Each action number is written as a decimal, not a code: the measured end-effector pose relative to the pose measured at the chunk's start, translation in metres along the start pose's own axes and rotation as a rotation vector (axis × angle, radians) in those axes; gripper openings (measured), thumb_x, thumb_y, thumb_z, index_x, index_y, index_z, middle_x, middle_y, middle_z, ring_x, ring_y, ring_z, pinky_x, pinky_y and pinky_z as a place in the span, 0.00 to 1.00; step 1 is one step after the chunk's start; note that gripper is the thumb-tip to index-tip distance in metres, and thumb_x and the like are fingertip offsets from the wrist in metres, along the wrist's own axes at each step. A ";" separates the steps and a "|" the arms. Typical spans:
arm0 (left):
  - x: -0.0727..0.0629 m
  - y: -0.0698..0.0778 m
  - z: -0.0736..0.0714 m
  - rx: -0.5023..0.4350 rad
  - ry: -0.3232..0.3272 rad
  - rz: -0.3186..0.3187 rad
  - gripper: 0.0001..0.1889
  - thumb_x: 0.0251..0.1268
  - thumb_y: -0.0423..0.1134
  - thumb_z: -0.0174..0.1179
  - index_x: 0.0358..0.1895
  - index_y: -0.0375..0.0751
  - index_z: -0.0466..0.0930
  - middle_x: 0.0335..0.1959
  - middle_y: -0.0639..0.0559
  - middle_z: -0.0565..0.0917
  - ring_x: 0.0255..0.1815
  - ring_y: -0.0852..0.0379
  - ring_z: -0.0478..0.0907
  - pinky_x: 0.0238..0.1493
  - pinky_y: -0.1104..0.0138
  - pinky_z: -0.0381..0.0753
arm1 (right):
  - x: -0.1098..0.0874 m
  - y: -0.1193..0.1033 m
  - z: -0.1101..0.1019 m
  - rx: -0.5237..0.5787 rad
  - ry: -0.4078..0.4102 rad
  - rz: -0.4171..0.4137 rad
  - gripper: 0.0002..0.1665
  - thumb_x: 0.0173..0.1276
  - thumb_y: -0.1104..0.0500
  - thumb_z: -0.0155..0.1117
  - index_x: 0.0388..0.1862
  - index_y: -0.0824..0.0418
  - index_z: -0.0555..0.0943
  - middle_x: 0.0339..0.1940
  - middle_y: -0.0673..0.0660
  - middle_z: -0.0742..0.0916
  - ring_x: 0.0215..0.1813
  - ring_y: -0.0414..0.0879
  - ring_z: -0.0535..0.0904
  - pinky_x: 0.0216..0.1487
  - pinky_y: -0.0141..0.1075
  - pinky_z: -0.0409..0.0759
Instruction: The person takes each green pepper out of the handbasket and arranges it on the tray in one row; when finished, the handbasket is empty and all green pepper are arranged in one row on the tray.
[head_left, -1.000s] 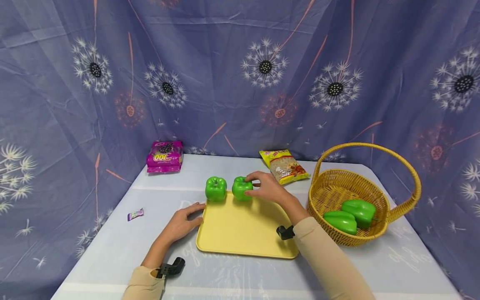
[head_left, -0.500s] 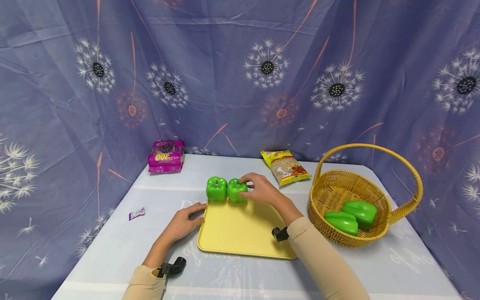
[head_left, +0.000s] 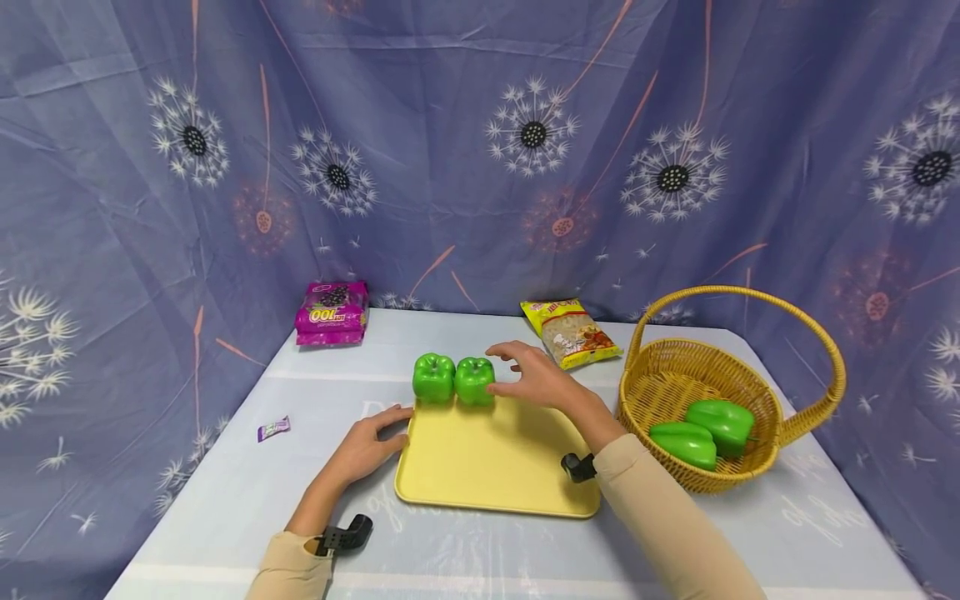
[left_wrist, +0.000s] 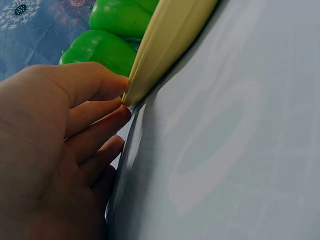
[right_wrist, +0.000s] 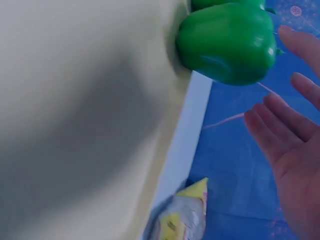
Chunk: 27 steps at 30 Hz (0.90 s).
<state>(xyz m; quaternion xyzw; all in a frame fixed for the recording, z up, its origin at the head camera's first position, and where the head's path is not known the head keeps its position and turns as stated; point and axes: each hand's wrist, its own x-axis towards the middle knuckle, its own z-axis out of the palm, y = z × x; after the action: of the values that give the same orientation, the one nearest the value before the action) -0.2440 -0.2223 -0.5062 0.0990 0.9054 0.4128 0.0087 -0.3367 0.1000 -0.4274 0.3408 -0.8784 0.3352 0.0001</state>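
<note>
A yellow tray (head_left: 487, 467) lies mid-table. Two green peppers (head_left: 433, 377) (head_left: 475, 380) stand side by side, touching, at its far edge. My right hand (head_left: 517, 368) hovers just right of the second pepper with its fingers spread, holding nothing. In the right wrist view the right hand's fingers (right_wrist: 280, 127) are apart from that pepper (right_wrist: 227, 42). My left hand (head_left: 384, 429) lies on the table with its fingertips against the tray's left rim. The left wrist view shows the fingertips (left_wrist: 117, 107) touching the rim (left_wrist: 165, 45).
A yellow wicker basket (head_left: 660, 379) with a tall handle stands on the right, holding two more green peppers (head_left: 723, 421) (head_left: 681, 443). A yellow snack bag (head_left: 570, 333) and a pink packet (head_left: 332, 312) lie at the back. A small purple sweet (head_left: 272, 428) lies left.
My right hand slid the second pepper left until it touched the first, then let go and drew back slightly to the right. The left hand has stayed at the tray's rim.
</note>
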 end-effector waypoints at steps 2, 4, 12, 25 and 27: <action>0.000 -0.001 0.000 0.002 0.004 0.002 0.24 0.63 0.41 0.62 0.63 0.50 0.76 0.67 0.43 0.70 0.70 0.43 0.62 0.68 0.45 0.56 | -0.003 -0.001 -0.006 -0.011 0.003 0.004 0.33 0.57 0.47 0.73 0.61 0.49 0.75 0.59 0.47 0.78 0.59 0.47 0.73 0.56 0.39 0.77; 0.000 -0.001 0.000 0.001 0.006 0.003 0.24 0.63 0.41 0.62 0.63 0.50 0.76 0.67 0.43 0.70 0.70 0.43 0.62 0.68 0.44 0.56 | -0.007 -0.001 -0.012 -0.018 0.003 0.004 0.31 0.58 0.46 0.73 0.60 0.49 0.76 0.58 0.47 0.78 0.59 0.46 0.74 0.55 0.38 0.77; -0.001 0.000 -0.001 0.001 -0.002 0.009 0.24 0.62 0.41 0.62 0.63 0.49 0.76 0.67 0.42 0.70 0.70 0.42 0.62 0.68 0.44 0.56 | -0.026 0.001 -0.036 -0.042 -0.005 0.011 0.28 0.61 0.45 0.70 0.59 0.47 0.77 0.57 0.49 0.79 0.57 0.44 0.76 0.54 0.37 0.77; 0.000 0.001 -0.002 0.001 -0.001 0.003 0.24 0.63 0.41 0.61 0.64 0.48 0.76 0.67 0.42 0.70 0.70 0.42 0.62 0.68 0.44 0.56 | -0.063 0.024 -0.063 -0.048 0.010 0.057 0.27 0.60 0.49 0.71 0.58 0.51 0.78 0.56 0.49 0.81 0.56 0.45 0.76 0.53 0.43 0.79; 0.000 0.000 -0.001 0.001 -0.001 0.005 0.24 0.63 0.41 0.62 0.64 0.49 0.76 0.67 0.42 0.70 0.70 0.42 0.62 0.68 0.44 0.56 | -0.069 0.025 -0.068 -0.055 0.012 0.054 0.27 0.61 0.49 0.71 0.58 0.52 0.78 0.55 0.50 0.81 0.58 0.46 0.75 0.54 0.45 0.78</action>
<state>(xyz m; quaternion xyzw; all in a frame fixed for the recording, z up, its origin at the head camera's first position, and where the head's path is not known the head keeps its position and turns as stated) -0.2446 -0.2230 -0.5053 0.1016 0.9053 0.4124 0.0082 -0.3144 0.1949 -0.4058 0.3147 -0.8962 0.3126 0.0056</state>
